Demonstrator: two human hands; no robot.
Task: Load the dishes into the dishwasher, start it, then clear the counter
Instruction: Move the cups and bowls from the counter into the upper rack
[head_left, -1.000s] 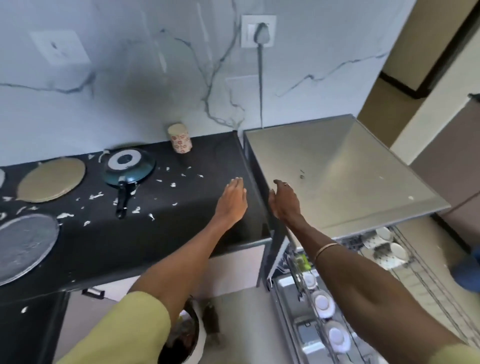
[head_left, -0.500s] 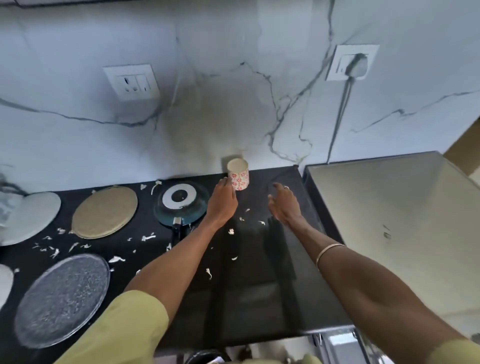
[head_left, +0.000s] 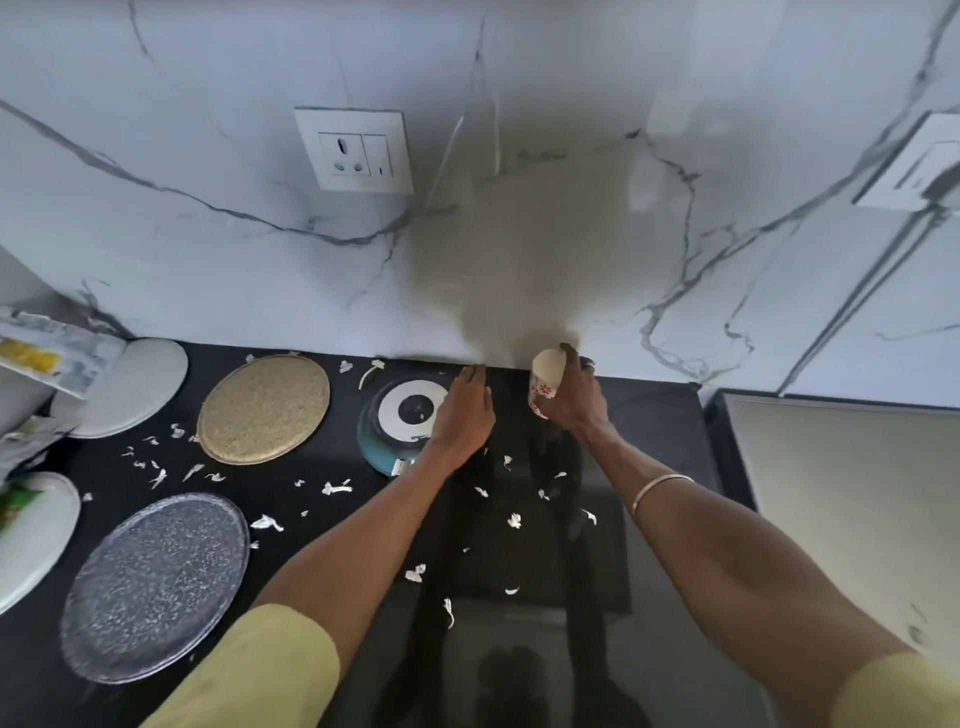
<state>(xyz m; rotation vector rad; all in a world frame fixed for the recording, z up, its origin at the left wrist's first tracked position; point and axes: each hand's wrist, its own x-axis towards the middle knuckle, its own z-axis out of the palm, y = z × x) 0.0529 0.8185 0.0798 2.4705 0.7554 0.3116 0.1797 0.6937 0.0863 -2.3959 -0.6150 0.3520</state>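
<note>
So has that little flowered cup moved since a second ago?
Yes. The flowered cup stood upright on the black counter beside the marble wall; now the right hand grips it, tilted and raised towards the person, away from the wall.

Pan (head_left: 400, 421) handle hidden under left forearm, cup (head_left: 546, 382) base perhaps behind right hand (head_left: 576, 397)

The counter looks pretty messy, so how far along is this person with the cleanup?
Early, judging by this view. In hand: the right hand grips the floral cup by the wall, tilted. The left hand rests open over the upturned blue pan. Left on the black counter: that pan, the gold plate, the grey speckled plate, white plates at the left edge, and scattered white scraps. The dishwasher's inside is out of view.
</note>
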